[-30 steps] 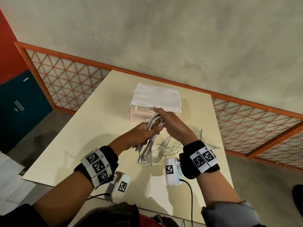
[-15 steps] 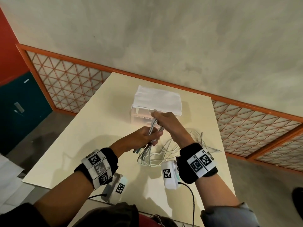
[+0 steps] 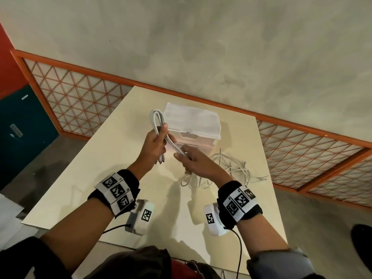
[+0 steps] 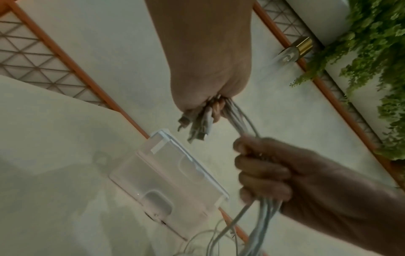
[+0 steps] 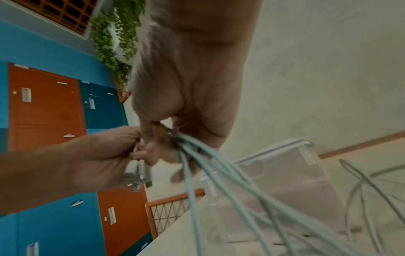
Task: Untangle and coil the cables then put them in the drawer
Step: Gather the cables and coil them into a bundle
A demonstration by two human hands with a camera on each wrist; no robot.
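Gripping cables (image 3: 161, 127), plugs (image 4: 198, 128) blurred

Both my hands raised, fists closed.
Left hand (image 3: 155, 146) sits higher with thumb up; right hand (image 3: 194, 162) just below, fingers curled.

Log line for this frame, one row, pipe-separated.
step: coiling | left hand: grips cable bundle, plugs hang below | right hand: grips same cables lower | loose cables: on table | drawer box: shut
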